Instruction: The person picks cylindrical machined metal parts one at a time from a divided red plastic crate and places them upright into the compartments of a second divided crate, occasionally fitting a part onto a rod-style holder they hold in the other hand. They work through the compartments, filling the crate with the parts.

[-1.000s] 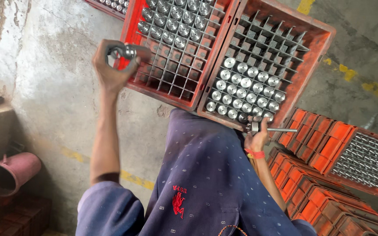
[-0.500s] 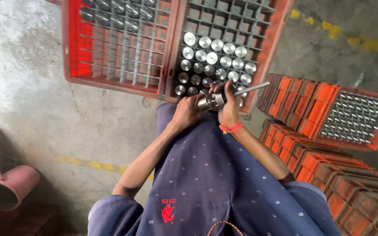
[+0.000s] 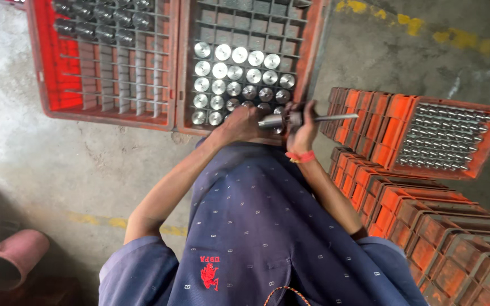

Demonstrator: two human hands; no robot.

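My left hand (image 3: 243, 123) and my right hand (image 3: 303, 129) meet in front of my blue shirt, at the near edge of a red crate (image 3: 316, 51). Between them is a short shiny metal cylinder (image 3: 269, 121), which my left hand grips. My right hand, with a red band at the wrist, is closed around a tool with a thin metal rod (image 3: 336, 118) that sticks out to the right. Inside the crate's grid, several round shiny metal parts (image 3: 233, 73) stand on end in rows.
A second red grid crate (image 3: 46, 68) lies to the left with darker parts in its far cells. Stacked orange crates (image 3: 381, 122) stand at the right, one holding rows of metal pins (image 3: 443, 136). A pink pipe piece (image 3: 9, 260) lies at lower left on the concrete floor.
My left hand came down from over the left crate with a metal part and joined my right hand. Both hands now hold the part and the tool together by the right crate.
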